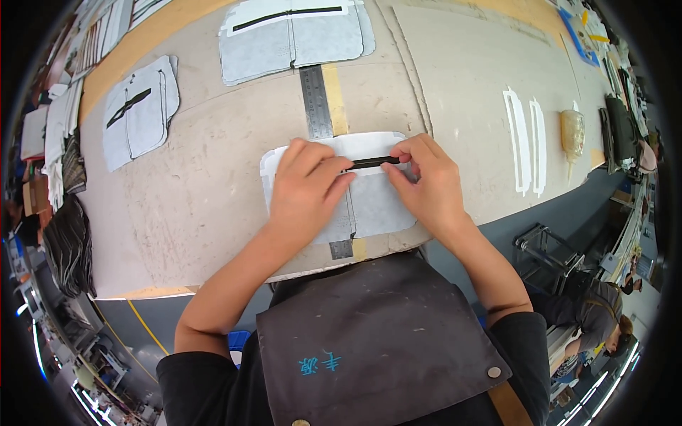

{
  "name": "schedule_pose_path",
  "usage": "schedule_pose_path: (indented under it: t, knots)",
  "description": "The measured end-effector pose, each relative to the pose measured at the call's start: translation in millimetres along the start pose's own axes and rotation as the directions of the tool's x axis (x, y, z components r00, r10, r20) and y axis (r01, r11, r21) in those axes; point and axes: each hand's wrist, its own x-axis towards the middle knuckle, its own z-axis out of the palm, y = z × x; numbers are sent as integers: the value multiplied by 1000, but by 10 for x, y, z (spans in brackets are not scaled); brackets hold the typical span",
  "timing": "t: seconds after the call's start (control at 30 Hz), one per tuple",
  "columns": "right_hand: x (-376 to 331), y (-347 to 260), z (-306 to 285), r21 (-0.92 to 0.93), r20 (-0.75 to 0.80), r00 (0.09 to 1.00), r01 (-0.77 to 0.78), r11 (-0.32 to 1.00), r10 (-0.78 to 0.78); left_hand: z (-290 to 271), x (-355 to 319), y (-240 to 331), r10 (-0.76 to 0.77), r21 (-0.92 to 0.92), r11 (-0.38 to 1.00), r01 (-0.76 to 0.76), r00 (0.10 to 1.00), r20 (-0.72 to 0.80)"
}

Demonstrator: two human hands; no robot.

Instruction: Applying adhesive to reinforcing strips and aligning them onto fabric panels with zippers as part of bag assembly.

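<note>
A pale grey-white panel with rounded corners (380, 206) lies on the worktable before me, with a seam line down its middle. Across its upper part runs a black zipper (373, 163) framed by a white strip. My left hand (302, 188) rests on the panel, its thumb and fingertips closed at the zipper's left end. At the right end, my right hand (430, 181) pinches the zipper's edge between thumb and fingers. A steel ruler (316, 103) and a yellow strip (334, 99) pass beneath the panel and show again at its near edge.
Similar stacked panels lie at the far middle (259, 57) and the left (149, 117). Two white strip frames (521, 138) and a yellowish bottle with a nozzle (572, 135) are on the right. Dark pieces (69, 245) hang at the left edge. Another person (600, 319) is at lower right.
</note>
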Motion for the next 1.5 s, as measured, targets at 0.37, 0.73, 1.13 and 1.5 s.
schedule_pose_path:
  t: [0.37,0.73,1.13,1.5]
  knots:
    - [-56,-131,240,124,10,975,221,967,-224,-531,-319,-200,-131,104,986,128,991,14]
    - [-56,-151,322,40,-18,979,205,978,-205,-550,-313,-237,-79,114,991,77,997,20]
    - [-265,-168,195,-237,152,896,444,864,-418,-430,-342,-19,55,229,969,-95,983,173]
    - [-326,138,-227,-245,306,854,497,832,-420,-698,-686,-65,21,379,915,-139,954,298]
